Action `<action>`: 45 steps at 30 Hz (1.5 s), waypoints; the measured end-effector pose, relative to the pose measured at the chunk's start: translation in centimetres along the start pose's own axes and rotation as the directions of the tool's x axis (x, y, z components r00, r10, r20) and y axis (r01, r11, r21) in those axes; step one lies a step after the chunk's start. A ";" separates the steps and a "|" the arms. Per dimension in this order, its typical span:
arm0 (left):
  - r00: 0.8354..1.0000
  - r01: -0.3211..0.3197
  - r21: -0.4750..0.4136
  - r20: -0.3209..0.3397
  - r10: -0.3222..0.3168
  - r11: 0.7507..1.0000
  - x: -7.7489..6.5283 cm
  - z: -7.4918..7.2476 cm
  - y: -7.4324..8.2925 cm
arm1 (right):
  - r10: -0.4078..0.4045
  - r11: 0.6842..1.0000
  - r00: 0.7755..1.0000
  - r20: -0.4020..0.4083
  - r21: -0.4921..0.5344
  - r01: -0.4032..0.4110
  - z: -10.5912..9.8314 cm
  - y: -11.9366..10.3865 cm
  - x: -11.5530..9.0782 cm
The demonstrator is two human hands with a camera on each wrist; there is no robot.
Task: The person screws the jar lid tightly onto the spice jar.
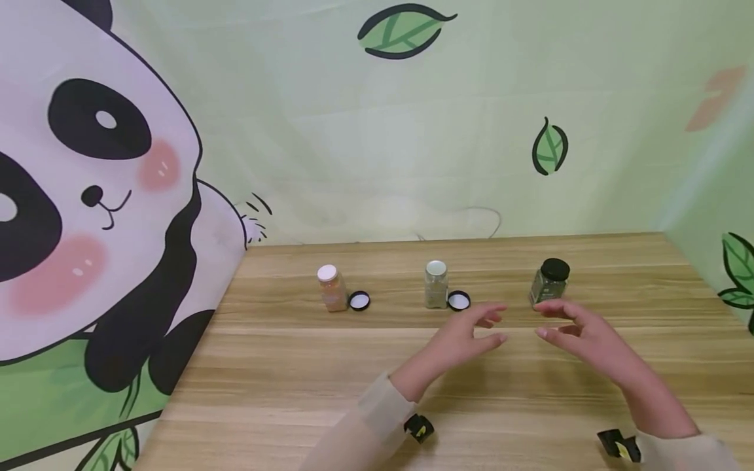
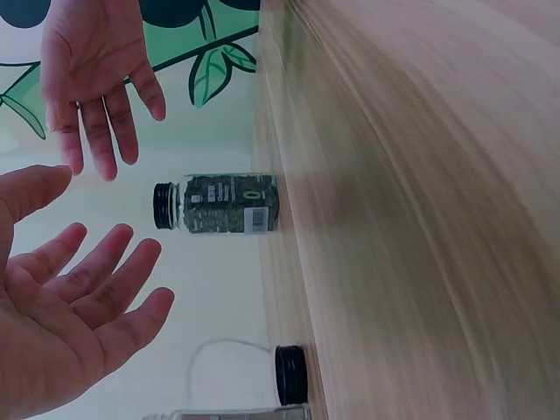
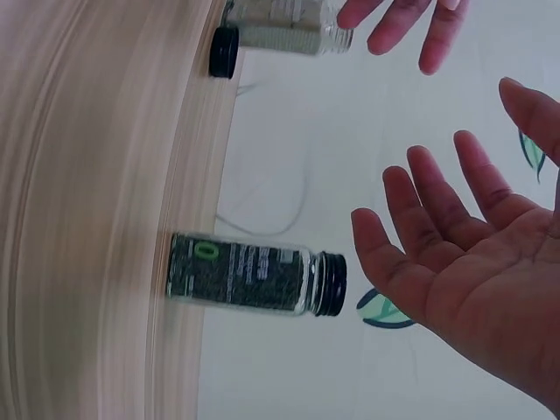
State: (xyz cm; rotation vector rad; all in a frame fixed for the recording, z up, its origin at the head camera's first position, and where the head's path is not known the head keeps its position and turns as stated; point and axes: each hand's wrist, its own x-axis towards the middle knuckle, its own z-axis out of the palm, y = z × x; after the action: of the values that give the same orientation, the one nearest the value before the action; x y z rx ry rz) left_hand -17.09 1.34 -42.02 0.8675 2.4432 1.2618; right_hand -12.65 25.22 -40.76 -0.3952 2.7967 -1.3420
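With left hand (image 1: pixel 453 340) and right hand (image 1: pixel 595 340) loose-fingered and empty, the dark jar (image 1: pixel 548 290) was best steadied low before any twist of its seemingly snug black lid (image 1: pixel 556 269).

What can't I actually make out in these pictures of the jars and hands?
Head view: part of the base of the black-capped jar, behind the right hand.
Head view: any writing on the pink jar, too small and faint.
Left wrist view: most of the middle jar, cut off by the bottom edge.
Right wrist view: the left hand beyond its fingers, cut off by the top edge.
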 end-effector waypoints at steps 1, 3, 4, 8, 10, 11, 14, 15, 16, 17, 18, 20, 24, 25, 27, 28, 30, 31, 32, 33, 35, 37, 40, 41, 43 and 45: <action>1.000 0.003 0.004 -0.001 -0.003 1.000 -0.2 0.0 -0.1 | -0.009 1.000 1.000 0.005 0.005 0.009 0.1 -0.1 0.0; 1.000 0.005 0.028 0.001 -0.005 1.000 -0.5 -0.1 -0.1 | -0.034 0.999 0.999 0.007 0.015 0.034 0.2 -0.3 0.0; 1.000 0.005 0.044 0.003 -0.005 0.999 -0.7 -0.2 0.0 | -0.047 0.999 0.999 0.009 0.022 0.047 0.3 -0.5 0.0; 1.000 -0.009 0.126 0.002 0.009 0.992 -1.6 -0.7 0.1 | -0.097 0.995 0.995 0.015 0.027 0.097 0.6 -1.0 0.1; 1.000 -0.013 0.151 -0.002 0.014 0.988 -2.1 -0.9 0.2 | -0.110 0.994 0.994 0.019 0.024 0.110 0.7 -1.3 0.1; 1.000 -0.016 0.163 -0.004 0.017 0.986 -2.3 -1.1 0.2 | -0.117 0.993 0.993 0.020 0.024 0.116 0.8 -1.4 0.1; 1.000 -0.012 0.185 -0.014 0.015 0.983 -3.0 -1.6 0.3 | -0.125 0.992 0.992 0.031 0.027 0.124 1.0 -1.8 0.1; 1.000 -0.008 0.188 -0.017 0.012 0.982 -3.2 -1.7 0.3 | -0.129 0.991 0.991 0.034 0.027 0.128 1.1 -2.0 0.1; 1.000 -0.008 0.189 -0.021 0.012 0.982 -3.5 -1.9 0.2 | -0.131 0.991 0.991 0.038 0.028 0.130 1.2 -2.2 0.1; 1.000 -0.006 0.185 -0.024 0.011 0.983 -3.7 -2.0 0.1 | -0.131 0.991 0.990 0.043 0.029 0.130 1.3 -2.4 0.1; 1.000 -0.002 0.178 -0.027 0.007 0.984 -4.0 -2.1 -0.1 | -0.133 0.991 0.990 0.049 0.030 0.131 1.4 -2.6 0.1; 0.999 0.005 0.154 -0.033 0.000 0.988 -4.5 -2.4 -0.5 | -0.141 0.990 0.989 0.052 0.035 0.140 1.6 -2.9 0.1; 0.999 0.016 0.095 -0.051 -0.012 0.995 -5.4 -3.1 -1.4 | -0.172 0.985 0.984 0.044 0.041 0.170 1.9 -3.5 0.2; 0.998 0.020 0.082 -0.058 -0.016 0.996 -5.6 -3.2 -1.7 | -0.181 0.983 0.983 0.036 0.043 0.179 2.1 -3.6 0.2; 0.997 0.033 0.064 -0.073 -0.028 0.997 -6.1 -3.5 -2.2 | -0.189 0.981 0.981 0.029 0.043 0.188 2.4 -3.7 0.3; 0.996 0.042 0.056 -0.080 -0.038 0.998 -6.3 -3.6 -2.5 | -0.189 0.981 0.982 0.028 0.044 0.188 2.5 -3.7 0.4; 0.994 0.053 0.054 -0.093 -0.048 0.997 -6.7 -3.9 -2.9 | -0.186 0.982 0.982 0.023 0.039 0.185 2.8 -3.7 0.5; 0.994 0.055 0.054 -0.101 -0.050 0.997 -6.9 -4.1 -3.1 | -0.185 0.982 0.983 0.020 0.034 0.184 3.0 -3.7 0.6; 0.993 0.061 0.055 -0.108 -0.055 0.997 -7.1 -4.2 -3.2 | -0.181 0.983 0.983 0.021 0.030 0.180 3.1 -3.7 0.7; 0.992 0.064 0.056 -0.116 -0.057 0.996 -7.2 -4.4 -3.4 | -0.179 0.984 0.984 0.019 0.024 0.179 3.3 -3.8 0.9; 0.990 0.064 0.066 -0.133 -0.055 0.996 -7.5 -4.8 -3.6 | -0.171 0.985 0.985 0.017 0.013 0.170 3.5 -4.0 1.1; 0.987 0.068 0.070 -0.148 -0.057 0.995 -7.7 -5.1 -3.9 | -0.164 0.986 0.986 0.016 0.003 0.164 3.8 -4.1 1.3; 0.983 0.089 0.062 -0.168 -0.077 0.994 -7.9 -5.6 -4.2 | -0.146 0.989 0.989 0.023 0.000 0.146 4.0 -4.3 1.6; 0.981 0.096 0.059 -0.174 -0.084 0.994 -7.9 -5.7 -4.3 | -0.144 0.990 0.989 0.024 0.000 0.144 4.1 -4.4 1.7; 0.977 0.111 0.045 -0.186 -0.101 0.993 -7.9 -6.1 -4.5 | -0.140 0.990 0.990 0.026 0.004 0.140 4.3 -4.5 2.0; 0.974 0.120 0.034 -0.198 -0.111 0.992 -7.9 -6.5 -4.8 | -0.140 0.990 0.990 0.027 0.003 0.140 4.5 -4.6 2.3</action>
State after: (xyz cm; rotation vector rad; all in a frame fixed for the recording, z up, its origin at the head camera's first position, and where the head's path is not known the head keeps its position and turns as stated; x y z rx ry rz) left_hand -15.78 -9.87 -42.36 0.6267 2.6416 1.3101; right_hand -13.32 18.54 -39.84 -0.6152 2.7920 -1.3516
